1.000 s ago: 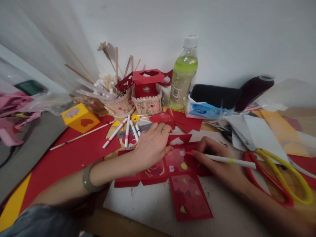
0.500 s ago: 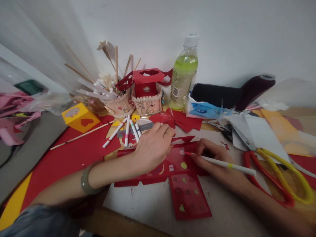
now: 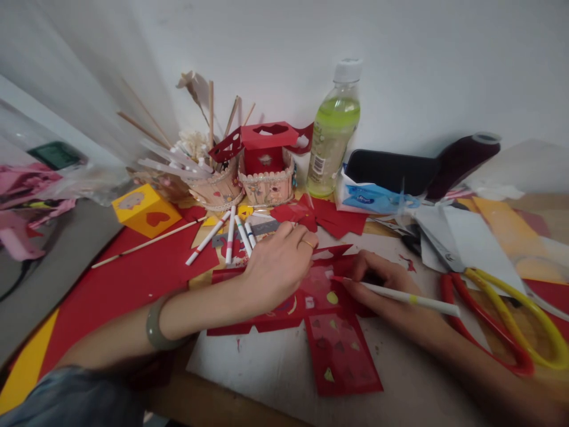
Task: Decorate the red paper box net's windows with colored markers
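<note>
A red paper cutout, shaped like an unfolded box with tabs, lies on the light board. Clear film with small yellow and dark patches covers parts of it. My left hand is closed at the cutout's upper middle, fingers curled down onto it; the fingertips are partly hidden. In my right hand a white felt-tip marker with a yellow band is pinched. Its pinkish-red tip meets the cutout near a small pale patch.
Several white markers lie left of my hands. Behind stand decorated baskets, a green drink bottle and a tissue pack. Large scissors with red and yellow handles lie right. A yellow box sits left on red paper.
The marker's tip has shifted very slightly against the cutout. The view has moved a little; both hands keep their grip and nearly the same place.
</note>
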A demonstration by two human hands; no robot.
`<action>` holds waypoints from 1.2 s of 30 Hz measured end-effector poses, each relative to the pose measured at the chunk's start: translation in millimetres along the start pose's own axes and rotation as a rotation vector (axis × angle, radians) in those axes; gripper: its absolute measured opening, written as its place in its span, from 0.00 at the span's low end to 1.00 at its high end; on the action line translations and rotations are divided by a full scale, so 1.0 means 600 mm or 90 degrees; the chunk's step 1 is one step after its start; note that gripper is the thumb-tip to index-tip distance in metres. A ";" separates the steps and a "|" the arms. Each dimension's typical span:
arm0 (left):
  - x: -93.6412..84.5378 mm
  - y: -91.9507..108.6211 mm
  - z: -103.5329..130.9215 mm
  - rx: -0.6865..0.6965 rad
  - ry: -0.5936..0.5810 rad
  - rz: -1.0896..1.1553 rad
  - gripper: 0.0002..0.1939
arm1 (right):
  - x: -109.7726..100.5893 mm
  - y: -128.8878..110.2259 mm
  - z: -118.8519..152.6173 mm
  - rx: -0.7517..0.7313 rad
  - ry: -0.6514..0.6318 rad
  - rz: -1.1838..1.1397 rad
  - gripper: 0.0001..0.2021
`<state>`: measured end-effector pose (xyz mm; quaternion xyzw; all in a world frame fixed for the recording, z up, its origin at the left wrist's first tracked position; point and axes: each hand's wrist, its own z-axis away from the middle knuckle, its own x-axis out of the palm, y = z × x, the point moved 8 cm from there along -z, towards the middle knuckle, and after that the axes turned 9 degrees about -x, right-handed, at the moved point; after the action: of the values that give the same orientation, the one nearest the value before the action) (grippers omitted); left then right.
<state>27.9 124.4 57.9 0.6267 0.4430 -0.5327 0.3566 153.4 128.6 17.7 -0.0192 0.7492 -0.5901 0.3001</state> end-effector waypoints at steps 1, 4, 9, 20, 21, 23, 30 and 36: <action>0.000 0.000 0.000 0.001 0.003 0.000 0.06 | -0.001 0.000 -0.001 0.001 0.006 0.002 0.11; 0.000 0.001 0.000 0.002 0.015 -0.005 0.06 | 0.000 0.001 -0.002 0.009 0.007 0.016 0.10; 0.001 0.001 0.000 0.007 0.030 -0.013 0.07 | -0.004 0.003 -0.002 0.006 0.014 0.031 0.10; -0.005 0.000 0.001 0.011 0.062 -0.005 0.07 | -0.007 0.002 -0.002 0.002 0.017 0.022 0.10; -0.006 0.000 0.001 0.012 0.063 -0.004 0.07 | -0.006 0.001 -0.002 0.002 0.014 0.020 0.10; -0.009 0.002 0.001 0.017 0.065 -0.007 0.06 | -0.005 0.000 -0.001 0.001 0.009 0.011 0.10; -0.011 0.009 0.002 0.032 0.041 -0.016 0.04 | 0.005 0.004 -0.001 -0.004 -0.016 -0.012 0.09; -0.009 0.008 0.001 0.029 0.027 -0.019 0.04 | 0.005 0.005 0.000 -0.023 -0.016 -0.010 0.09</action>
<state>31.9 121.3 62.9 0.6394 0.4475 -0.5342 0.3249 152.2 128.5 13.6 -0.0380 0.7559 -0.5785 0.3040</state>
